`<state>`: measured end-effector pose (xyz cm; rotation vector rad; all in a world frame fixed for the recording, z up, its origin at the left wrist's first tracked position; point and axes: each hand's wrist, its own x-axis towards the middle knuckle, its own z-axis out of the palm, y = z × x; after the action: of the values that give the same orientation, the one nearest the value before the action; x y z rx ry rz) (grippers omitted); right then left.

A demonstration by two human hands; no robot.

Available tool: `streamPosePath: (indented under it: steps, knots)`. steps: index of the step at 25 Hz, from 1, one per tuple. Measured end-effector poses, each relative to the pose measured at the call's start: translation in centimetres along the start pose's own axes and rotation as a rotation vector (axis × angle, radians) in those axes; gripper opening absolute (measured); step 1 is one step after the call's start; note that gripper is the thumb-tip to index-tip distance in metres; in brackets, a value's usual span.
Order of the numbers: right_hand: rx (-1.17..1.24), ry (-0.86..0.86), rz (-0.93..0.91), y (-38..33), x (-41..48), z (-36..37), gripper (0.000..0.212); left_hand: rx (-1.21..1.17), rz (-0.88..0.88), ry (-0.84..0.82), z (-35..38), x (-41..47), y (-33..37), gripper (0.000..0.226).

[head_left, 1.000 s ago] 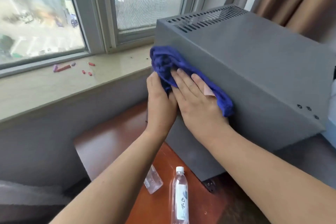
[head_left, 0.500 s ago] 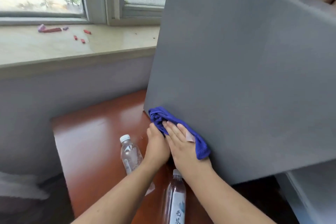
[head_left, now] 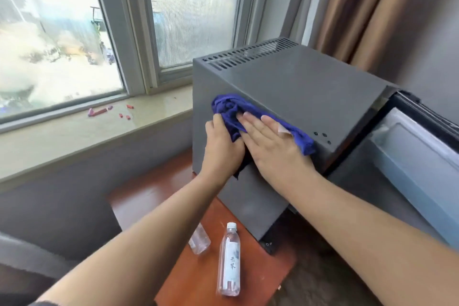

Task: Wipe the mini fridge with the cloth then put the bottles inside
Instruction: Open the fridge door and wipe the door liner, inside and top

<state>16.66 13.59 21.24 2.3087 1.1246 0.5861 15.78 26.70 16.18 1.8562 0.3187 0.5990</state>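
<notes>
The blue cloth (head_left: 250, 113) is lying bunched on the mini fridge's (head_left: 310, 82) side face, just under its top edge, with bare grey panel stretching away toward 6 o'clock. The right hand (head_left: 272, 149) is pressing it with flat, straight fingers from 5 o'clock. The left hand (head_left: 222, 154) is touching it from 7 o'clock, fingertips hidden, so I cannot tell its grip. A labelled bottle (head_left: 229, 261) and a second bottle (head_left: 200, 241) are sitting on the table (head_left: 149, 199) at 6 o'clock.

Operator A: Classify the location.

Operator B: Furnished indoor room, hotel or home type; which of the two cannot be determined.

Operator A: State the indicators.

Operator B: A metal-framed window (head_left: 62, 45) above a stone sill (head_left: 62, 141) shows a street below. A brown curtain (head_left: 347, 7) hangs at the right. A mini fridge (head_left: 310, 77) stands on a red-brown wooden worktop (head_left: 149, 196). Carpet (head_left: 323, 281) covers the floor.
</notes>
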Motion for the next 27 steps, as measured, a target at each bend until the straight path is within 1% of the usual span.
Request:
streamPosePath:
  steps: [2, 3, 5, 7, 8, 9, 10, 11, 14, 17, 19, 21, 24, 27]
  knots:
    - [0.029, 0.086, 0.105, 2.4, -1.0, -2.4, 0.059, -0.036, 0.113, 0.038, -0.1, 0.0, 3.3, 0.028]
    - [0.055, 0.102, 0.15, 2.9, -1.7, -2.8, 0.059, -0.046, 0.155, 0.048, 0.1, -0.2, 4.0, 0.031]
    - [0.056, 0.147, 0.182, 2.9, -3.2, -2.3, 0.059, -0.072, 0.22, 0.062, 1.0, -1.1, 3.8, 0.037]
    - [-0.017, 0.155, 0.182, 1.3, -4.5, -0.3, 0.058, -0.09, 0.244, 0.066, 2.2, -2.6, 1.8, 0.039]
    - [-0.051, 0.118, 0.167, 0.1, -5.2, 0.9, 0.059, -0.087, 0.232, 0.054, 2.8, -3.5, 0.4, 0.039]
    - [-0.067, 0.044, 0.141, -1.2, -6.1, 2.3, 0.059, -0.074, 0.201, 0.028, 3.5, -4.6, -1.1, 0.039]
    - [-0.066, -0.033, 0.11, -2.5, -7.2, 3.7, 0.059, -0.051, 0.166, -0.013, 4.2, -5.7, -2.7, 0.039]
    - [-0.06, -0.073, 0.078, -3.6, -8.5, 5.5, 0.06, -0.011, 0.135, -0.066, 5.0, -6.9, -4.4, 0.041]
    - [-0.026, -0.088, 0.036, -7.0, -11.9, 10.5, 0.059, 0.175, 0.097, -0.193, 6.6, -9.8, -9.6, 0.044]
    - [0.025, -0.225, -0.013, -11.0, -13.5, 14.4, 0.06, 0.263, 0.091, -0.288, 7.5, -11.2, -15.1, 0.049]
    - [0.108, -0.262, -0.005, -13.3, -13.6, 17.1, 0.062, 0.311, 0.148, -0.311, 7.7, -11.3, -18.1, 0.055]
    - [0.138, -0.294, 0.001, -15.2, -13.4, 19.1, 0.063, 0.375, 0.169, -0.323, 8.1, -11.2, -20.6, 0.059]
    - [0.14, -0.308, -0.007, -17.7, -12.9, 21.4, 0.063, 0.448, 0.116, -0.395, 8.0, -10.6, -23.5, 0.068]
    - [0.166, -0.314, -0.028, -20.1, -11.7, 23.7, 0.065, 0.54, 0.084, -0.467, 7.8, -9.6, -26.6, 0.065]
